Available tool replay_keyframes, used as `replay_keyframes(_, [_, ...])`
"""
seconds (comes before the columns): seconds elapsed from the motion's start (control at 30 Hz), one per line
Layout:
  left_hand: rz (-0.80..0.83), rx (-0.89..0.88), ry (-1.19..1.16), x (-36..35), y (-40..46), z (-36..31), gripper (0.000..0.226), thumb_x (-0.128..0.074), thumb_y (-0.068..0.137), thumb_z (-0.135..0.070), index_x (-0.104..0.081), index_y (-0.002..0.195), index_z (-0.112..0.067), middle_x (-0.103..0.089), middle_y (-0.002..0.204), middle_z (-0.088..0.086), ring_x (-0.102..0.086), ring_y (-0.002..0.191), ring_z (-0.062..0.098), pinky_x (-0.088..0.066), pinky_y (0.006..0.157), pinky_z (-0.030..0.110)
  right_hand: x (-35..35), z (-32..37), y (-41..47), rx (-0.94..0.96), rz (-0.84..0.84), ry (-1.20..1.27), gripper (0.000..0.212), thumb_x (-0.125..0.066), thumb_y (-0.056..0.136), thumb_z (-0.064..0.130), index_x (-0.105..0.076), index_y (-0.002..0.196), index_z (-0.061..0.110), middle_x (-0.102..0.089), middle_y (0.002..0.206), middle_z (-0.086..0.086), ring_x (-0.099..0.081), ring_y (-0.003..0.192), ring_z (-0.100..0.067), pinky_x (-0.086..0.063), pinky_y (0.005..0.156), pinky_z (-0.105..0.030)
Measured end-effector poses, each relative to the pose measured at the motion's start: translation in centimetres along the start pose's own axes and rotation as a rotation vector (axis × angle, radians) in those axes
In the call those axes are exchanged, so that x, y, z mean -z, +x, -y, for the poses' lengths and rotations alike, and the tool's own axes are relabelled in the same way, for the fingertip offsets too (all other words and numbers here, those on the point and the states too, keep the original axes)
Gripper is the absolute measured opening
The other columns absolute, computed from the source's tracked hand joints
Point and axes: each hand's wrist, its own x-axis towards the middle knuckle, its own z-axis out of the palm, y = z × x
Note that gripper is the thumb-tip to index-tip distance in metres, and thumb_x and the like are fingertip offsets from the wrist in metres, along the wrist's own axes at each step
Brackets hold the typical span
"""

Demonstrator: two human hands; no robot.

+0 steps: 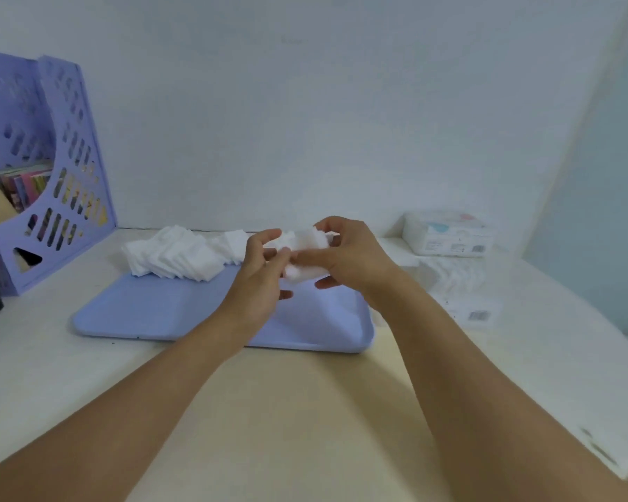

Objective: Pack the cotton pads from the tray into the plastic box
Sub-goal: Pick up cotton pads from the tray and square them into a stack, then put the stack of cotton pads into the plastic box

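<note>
While both hands met above the far part of the tray (153, 313), they held a small bundle of pads (307, 244) between them. The left hand (260, 280) pinched the bundle's near end with curled fingers and thumb, and the right hand (345, 259) curled over its far side, thumb beneath. More pads (a loose, fanned heap) (174, 253) lay along the tray's far edge, partly spilling onto the table (51, 364). The clear box (461, 288) stood to the right of the tray, well apart from the hands, with some pads already visible inside it. Behind it, against the wall, sat a white pack (448, 233). A purple file holder (58, 168) stood at far left.
</note>
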Motion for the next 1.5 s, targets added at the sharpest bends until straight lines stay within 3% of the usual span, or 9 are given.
replay_keyframes(0.17, [0.136, -0.409, 0.541, -0.3, -0.1, -0.4, 0.033, -0.062, 0.097, -0.030, -0.050, 0.129, -0.029, -0.051, 0.118, -0.011, -0.057, 0.103, 0.005, -0.046, 0.079, 0.021, 8.1, 1.2, 0.4, -0.182, -0.135, -0.272, 0.041, -0.085, 0.077, 0.021, -0.066, 0.106, 0.000, -0.070, 0.083, -0.012, -0.063, 0.059, -0.018, -0.044, 0.046, -0.022])
replay_keyframes(0.37, [0.380, -0.551, 0.868, -6.7, -0.3, 0.2, 0.053, -0.064, 0.090, -0.051, -0.049, 0.136, -0.029, -0.049, 0.130, -0.016, -0.053, 0.110, 0.013, -0.048, 0.094, 0.037, 11.2, 0.7, 1.7, -0.408, -0.020, -0.901, 0.036, -0.088, 0.075, 0.030, -0.059, 0.079, 0.009, -0.061, 0.061, -0.005, -0.049, 0.033, -0.010, -0.034, 0.040, -0.019])
replay_keyframes(0.53, [0.379, -0.573, 0.912, -9.1, -1.0, 2.6, 0.024, -0.061, 0.098, -0.029, -0.062, 0.118, -0.016, -0.053, 0.105, -0.007, -0.056, 0.090, 0.015, -0.046, 0.078, 0.030, 9.8, -3.1, 3.1, -0.274, -0.039, -1.105, 0.040, -0.090, 0.067, 0.031, -0.056, 0.081, 0.015, -0.067, 0.069, 0.001, -0.069, 0.054, -0.013, -0.053, 0.053, -0.024])
replay_keyframes(0.77, [0.393, -0.592, 0.863, -8.7, -0.8, 2.5, 0.011, -0.055, 0.101, -0.021, -0.063, 0.108, -0.017, -0.047, 0.097, -0.009, -0.047, 0.082, 0.011, -0.040, 0.072, 0.026, 10.3, -5.5, 3.8, -0.038, -0.161, -1.529, 0.051, -0.079, 0.069, 0.044, -0.049, 0.099, 0.016, -0.055, 0.081, 0.002, -0.052, 0.070, -0.016, -0.036, 0.057, -0.028])
replay_keyframes(0.93, [0.387, -0.578, 0.854, -8.7, -0.8, 2.6, 0.011, -0.055, 0.102, -0.024, -0.062, 0.106, -0.017, -0.045, 0.097, -0.010, -0.046, 0.082, 0.010, -0.040, 0.071, 0.025, 10.5, -7.3, 4.5, -0.075, 0.056, -1.318, 0.082, -0.068, 0.081, 0.058, -0.035, 0.148, 0.024, -0.036, 0.151, -0.005, -0.030, 0.141, -0.029, -0.030, 0.111, -0.055])
replay_keyframes(1.13, [0.371, -0.557, 0.834, -8.7, -0.6, 3.0, 0.010, -0.054, 0.102, -0.021, -0.062, 0.106, -0.017, -0.043, 0.096, -0.009, -0.043, 0.078, 0.010, -0.034, 0.067, 0.024, 10.4, -6.6, 4.7, -0.256, 0.087, -1.222, 0.056, -0.057, 0.085, 0.027, -0.047, 0.141, 0.028, -0.059, 0.118, 0.003, -0.053, 0.104, -0.023, -0.042, 0.085, -0.036])
replay_keyframes(1.27, [0.392, -0.508, 0.716, -8.1, -0.6, 2.4, 0.029, -0.061, 0.099, -0.029, -0.058, 0.127, -0.022, -0.044, 0.110, -0.013, -0.048, 0.083, 0.008, -0.044, 0.077, 0.022, 10.2, -5.4, 4.7, -0.296, 0.072, -1.157, 0.067, -0.062, 0.083, 0.034, -0.042, 0.146, 0.031, -0.055, 0.138, 0.001, -0.050, 0.128, -0.027, -0.035, 0.110, -0.052])
replay_keyframes(1.4, [0.156, -0.414, 0.584, -3.6, 1.5, -1.5, 0.027, -0.067, 0.094, -0.032, -0.061, 0.119, -0.026, -0.054, 0.117, -0.009, -0.063, 0.084, 0.014, -0.050, 0.081, 0.025, 7.3, -0.3, 4.2, 0.106, -0.119, -0.905, 0.050, -0.069, 0.084, 0.035, -0.059, 0.131, 0.026, -0.055, 0.139, -0.003, -0.053, 0.126, -0.023, -0.042, 0.107, -0.041])
replay_keyframes(1.5, [-0.083, -0.302, 0.724, 2.9, 3.5, -3.8, 0.015, -0.064, 0.092, -0.024, -0.065, 0.107, -0.025, -0.064, 0.092, -0.012, -0.063, 0.084, 0.014, -0.048, 0.075, 0.027, 0.6, 3.7, 2.8, 0.371, -0.133, -0.550, 0.018, -0.068, 0.084, 0.022, -0.072, 0.101, 0.019, -0.073, 0.101, 0.000, -0.068, 0.090, -0.014, -0.052, 0.082, -0.026])
